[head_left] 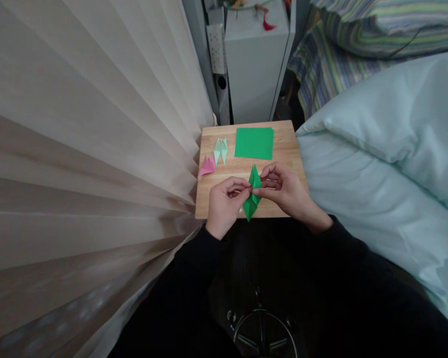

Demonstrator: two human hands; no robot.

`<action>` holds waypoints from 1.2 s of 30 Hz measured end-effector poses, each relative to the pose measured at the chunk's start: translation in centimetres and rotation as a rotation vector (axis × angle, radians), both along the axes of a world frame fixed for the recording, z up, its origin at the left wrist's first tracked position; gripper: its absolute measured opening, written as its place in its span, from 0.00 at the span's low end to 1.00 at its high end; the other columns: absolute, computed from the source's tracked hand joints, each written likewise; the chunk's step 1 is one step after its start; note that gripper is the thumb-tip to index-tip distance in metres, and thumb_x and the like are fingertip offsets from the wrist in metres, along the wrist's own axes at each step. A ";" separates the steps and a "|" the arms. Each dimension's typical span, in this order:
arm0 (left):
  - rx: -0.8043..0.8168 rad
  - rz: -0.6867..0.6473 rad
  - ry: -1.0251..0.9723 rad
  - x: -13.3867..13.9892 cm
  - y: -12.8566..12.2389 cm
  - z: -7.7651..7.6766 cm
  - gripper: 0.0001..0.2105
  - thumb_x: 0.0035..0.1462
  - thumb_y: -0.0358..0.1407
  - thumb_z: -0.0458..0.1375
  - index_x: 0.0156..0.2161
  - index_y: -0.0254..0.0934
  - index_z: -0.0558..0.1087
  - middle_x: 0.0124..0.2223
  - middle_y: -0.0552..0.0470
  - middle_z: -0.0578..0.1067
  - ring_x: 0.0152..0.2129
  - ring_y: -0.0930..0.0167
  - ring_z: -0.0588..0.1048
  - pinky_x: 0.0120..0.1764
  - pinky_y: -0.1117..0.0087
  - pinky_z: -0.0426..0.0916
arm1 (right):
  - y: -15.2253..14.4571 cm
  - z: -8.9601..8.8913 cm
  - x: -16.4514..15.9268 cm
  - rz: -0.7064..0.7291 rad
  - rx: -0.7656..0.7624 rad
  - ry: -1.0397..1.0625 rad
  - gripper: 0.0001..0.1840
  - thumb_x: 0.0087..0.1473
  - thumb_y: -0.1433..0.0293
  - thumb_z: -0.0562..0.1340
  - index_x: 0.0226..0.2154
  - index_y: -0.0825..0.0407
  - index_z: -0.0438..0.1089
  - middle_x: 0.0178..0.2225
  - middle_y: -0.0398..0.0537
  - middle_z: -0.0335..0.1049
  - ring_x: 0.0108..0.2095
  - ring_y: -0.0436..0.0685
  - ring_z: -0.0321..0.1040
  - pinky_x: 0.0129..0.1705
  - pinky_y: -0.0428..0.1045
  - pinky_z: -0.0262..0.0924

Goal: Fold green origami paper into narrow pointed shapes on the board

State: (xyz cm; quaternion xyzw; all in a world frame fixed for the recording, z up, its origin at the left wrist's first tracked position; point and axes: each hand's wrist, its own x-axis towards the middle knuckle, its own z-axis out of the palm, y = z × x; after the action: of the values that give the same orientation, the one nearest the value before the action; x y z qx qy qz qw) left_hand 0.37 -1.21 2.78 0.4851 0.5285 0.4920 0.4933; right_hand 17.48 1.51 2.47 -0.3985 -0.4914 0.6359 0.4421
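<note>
A folded piece of green origami paper [252, 204], long and diamond-shaped with pointed ends, is held over the front part of a small wooden table [291, 144]. My left hand [227, 201] pinches its left side near the middle, thumb and fingertips together. From the other side my right hand [283, 191] grips it, thumb across the front and fingers behind the right edge. Fingertips hide part of the folds. Behind my hands lies a stack of flat green paper sheets [254, 143]. To its left are pale green folded paper pieces [220, 150] and a pink folded paper piece [207, 166].
A pleated cream curtain [134, 124] hangs along the table's left side. On the right is a bed with a pale blue quilt [377, 149] and a striped pillow [403, 30]. A white cabinet [256, 69] stands behind the table. Below is a round metal chair base [263, 311].
</note>
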 end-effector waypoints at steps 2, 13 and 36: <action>0.026 -0.002 0.043 0.1 -0.1 0.0 0.04 0.52 0.31 0.68 0.33 0.35 0.78 0.32 0.51 0.82 0.27 0.73 0.78 0.33 0.72 0.71 | -0.1 -0.1 -0.1 -0.001 0.010 -0.014 0.28 0.39 0.65 0.80 0.35 0.48 0.62 0.31 0.37 0.69 0.29 0.49 0.70 0.34 0.49 0.68; 0.022 -0.091 -0.038 0.3 -0.6 0.3 0.12 0.50 0.34 0.71 0.41 0.35 0.77 0.40 0.48 0.82 0.36 0.70 0.81 0.44 0.67 0.76 | 0.5 -0.5 0.4 -0.037 0.012 0.003 0.29 0.37 0.65 0.80 0.35 0.47 0.62 0.31 0.38 0.71 0.30 0.50 0.70 0.36 0.50 0.68; -0.032 -0.426 0.169 -2.9 0.3 1.8 0.06 0.54 0.35 0.68 0.37 0.36 0.81 0.33 0.50 0.82 0.30 0.71 0.78 0.34 0.70 0.71 | 0.5 1.2 2.1 0.208 -0.109 -0.162 0.17 0.38 0.62 0.80 0.27 0.51 0.75 0.26 0.44 0.80 0.30 0.55 0.80 0.36 0.51 0.75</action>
State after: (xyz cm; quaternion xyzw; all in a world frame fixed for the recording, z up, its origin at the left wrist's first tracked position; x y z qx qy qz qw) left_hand -2.57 -0.89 4.55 0.6173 0.4613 0.3260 0.5476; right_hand 19.59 2.05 3.63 -0.4187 -0.5288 0.6698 0.3104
